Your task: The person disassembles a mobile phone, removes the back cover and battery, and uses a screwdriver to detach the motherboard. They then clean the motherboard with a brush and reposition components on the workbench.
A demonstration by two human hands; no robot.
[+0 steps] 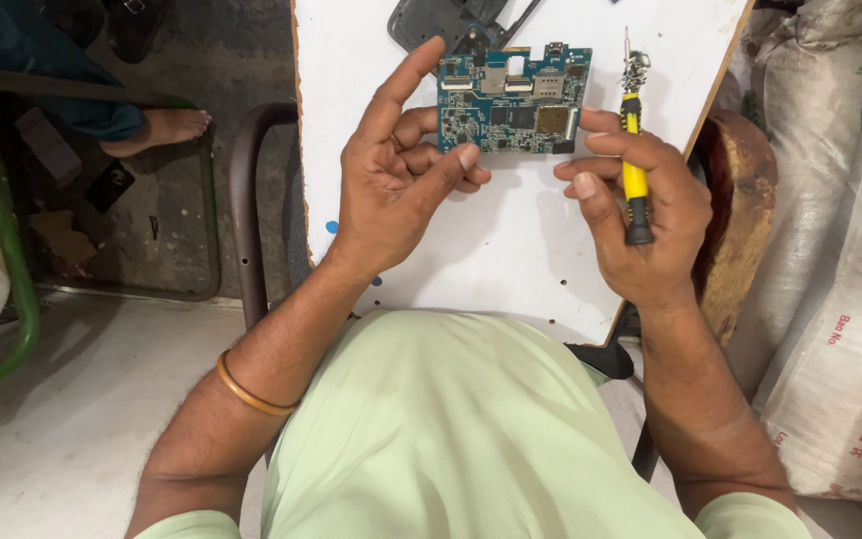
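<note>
Circuit board, blue-green, is held above the white board, pinched between the left hand and the right hand. The right hand's curled fingers also clasp a yellow screwdriver, tip upward.

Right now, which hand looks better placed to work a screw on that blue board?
Probably the right hand: it already grips the yellow screwdriver, tip up beside the circuit board. The left hand supports the board's left edge.
</note>
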